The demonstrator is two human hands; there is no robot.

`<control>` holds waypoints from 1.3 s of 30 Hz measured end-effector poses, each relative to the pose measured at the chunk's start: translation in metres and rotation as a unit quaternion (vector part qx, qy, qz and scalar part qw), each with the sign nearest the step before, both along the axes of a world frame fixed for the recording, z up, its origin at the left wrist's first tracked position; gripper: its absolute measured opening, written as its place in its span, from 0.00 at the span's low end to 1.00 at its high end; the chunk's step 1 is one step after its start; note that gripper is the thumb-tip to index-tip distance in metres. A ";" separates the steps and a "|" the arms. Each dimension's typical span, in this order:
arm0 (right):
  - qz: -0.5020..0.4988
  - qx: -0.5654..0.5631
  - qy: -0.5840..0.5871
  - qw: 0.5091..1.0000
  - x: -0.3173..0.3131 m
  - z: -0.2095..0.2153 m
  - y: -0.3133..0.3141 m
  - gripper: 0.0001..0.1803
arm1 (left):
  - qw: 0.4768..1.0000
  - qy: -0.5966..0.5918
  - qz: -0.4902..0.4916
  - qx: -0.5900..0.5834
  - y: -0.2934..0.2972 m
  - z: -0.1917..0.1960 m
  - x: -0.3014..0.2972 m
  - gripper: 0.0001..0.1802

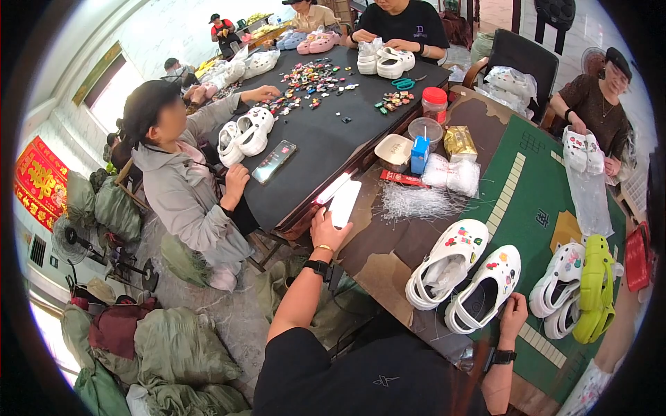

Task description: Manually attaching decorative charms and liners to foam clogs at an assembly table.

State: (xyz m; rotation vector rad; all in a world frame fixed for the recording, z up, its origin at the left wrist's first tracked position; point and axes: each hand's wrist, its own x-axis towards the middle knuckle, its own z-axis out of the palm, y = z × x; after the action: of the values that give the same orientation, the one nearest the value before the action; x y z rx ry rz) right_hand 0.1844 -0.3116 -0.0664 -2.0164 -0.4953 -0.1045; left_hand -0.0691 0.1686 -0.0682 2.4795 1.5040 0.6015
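At the near table's left edge, my left hand (329, 231) grips a white flat rectangular thing (345, 204) between thumb and fingers. A pair of white clogs with colourful charms stands in front of me: the left clog (447, 263) has clear plastic inside, and the right clog (483, 288) looks unfilled. My right hand (513, 317) rests on the table against the right clog's side. Its fingers are loosely bent, not wrapped round the shoe. Farther right sit another charm-covered white pair (558, 288) and a lime-green pair (595, 288).
A bundle of clear plastic fasteners (420, 202), a blue box (420, 155) and a red-lidded jar (435, 104) stand ahead. Co-workers sit round the dark table (312, 152) with scattered charms (316, 80). At right a person bags white clogs (583, 151). Sacks (184, 347) fill the left floor.
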 end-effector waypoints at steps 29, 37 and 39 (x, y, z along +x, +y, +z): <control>-0.005 0.007 -0.012 1.000 0.000 0.001 0.005 0.04 | 0.998 0.007 0.052 0.029 -0.013 0.003 0.012 0.41; -0.010 -0.014 0.014 1.000 0.005 -0.007 -0.001 0.04 | 0.997 -0.032 0.020 0.065 -0.012 0.008 0.018 0.39; -0.010 -0.012 0.006 1.000 0.003 -0.003 0.002 0.04 | 0.997 -0.022 0.014 0.070 -0.008 0.005 0.017 0.40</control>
State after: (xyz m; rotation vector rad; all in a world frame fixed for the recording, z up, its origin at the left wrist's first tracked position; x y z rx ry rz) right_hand 0.1870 -0.3096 -0.0694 -2.0443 -0.4716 -0.0988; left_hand -0.0517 0.1606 -0.0629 2.5322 1.5327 0.7874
